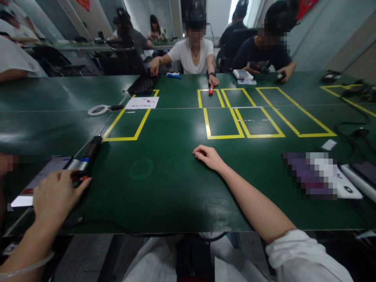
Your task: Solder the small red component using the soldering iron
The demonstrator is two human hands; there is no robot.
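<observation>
My left hand (55, 196) is at the table's left front, its fingers curled round the near end of a long black and silver tool (88, 158) with a blue band. The tool lies on the green table (164, 188) and points away from me. A black cable (117, 226) runs from it along the front edge. My right hand (209, 156) rests palm down near the middle of the table, fingers loosely curled. Nothing is in it.
Yellow taped rectangles (226, 125) mark the table's far half. A roll of white tape (98, 110) and a white sheet (142, 102) lie at far left. White devices (348, 188) and cables (349, 129) sit at right. Other people sit across the table (195, 55).
</observation>
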